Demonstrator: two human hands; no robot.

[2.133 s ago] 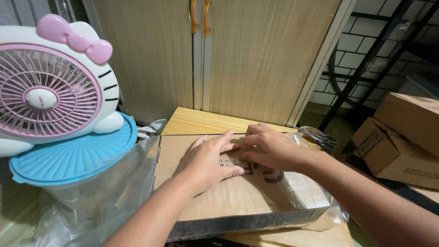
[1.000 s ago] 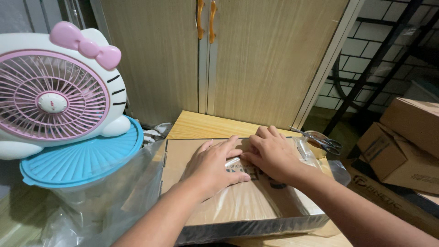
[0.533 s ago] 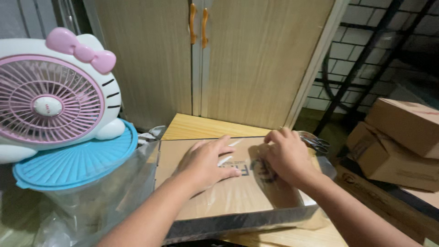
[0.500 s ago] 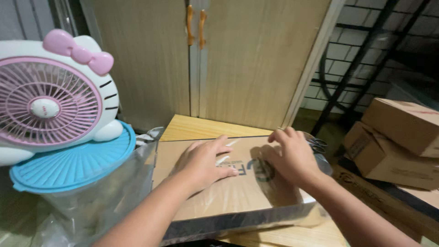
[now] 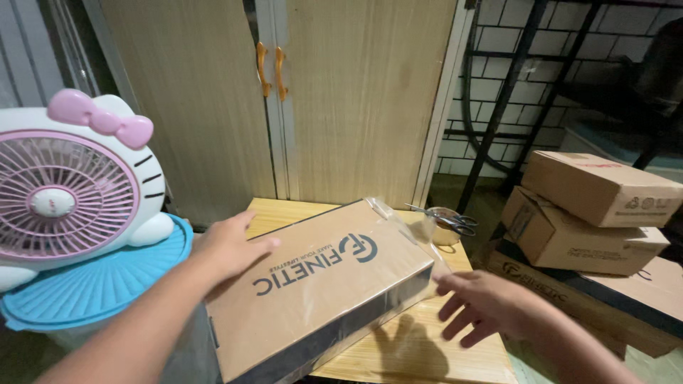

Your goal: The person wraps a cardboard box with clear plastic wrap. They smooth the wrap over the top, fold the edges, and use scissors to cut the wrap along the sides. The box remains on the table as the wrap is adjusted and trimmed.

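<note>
A: Starting nearest, how many hands are showing?

B: Two. The left hand (image 5: 231, 245) is lying flat with fingers spread wide on the left edge of the flat cardboard box (image 5: 320, 284), gripping nothing. The right hand (image 5: 484, 306) is hovering just off the box's right end, fingers splayed wide and holding nothing, casting a shadow on the wood below.

A: And the box itself?

B: One flat brown box with a dark side, wrapped in clear plastic film (image 5: 416, 235). It is sitting tilted and turned at an angle on the small wooden table (image 5: 427, 355), its near corner hanging over the table's front edge. What is inside I cannot tell, as it is closed.

A: What is standing around it?

B: To the left, one blue round lid (image 5: 85, 284) is resting on a clear container, whose contents I cannot make out. One white and pink cat-shaped fan (image 5: 71, 185) is standing on that lid, close by the left forearm.

A: Further back?

B: One pair of scissors (image 5: 445, 217) is lying on a roll of tape at the table's far right corner, just beyond the film's loose end. To the right, three cardboard boxes (image 5: 590, 213) are sitting stacked on the floor.

A: And farthest?

B: A wooden cabinet (image 5: 341, 99) with two orange handles (image 5: 270, 71) is closing off the back, with a dark metal frame (image 5: 505, 99) and a tiled wall beside it.
</note>
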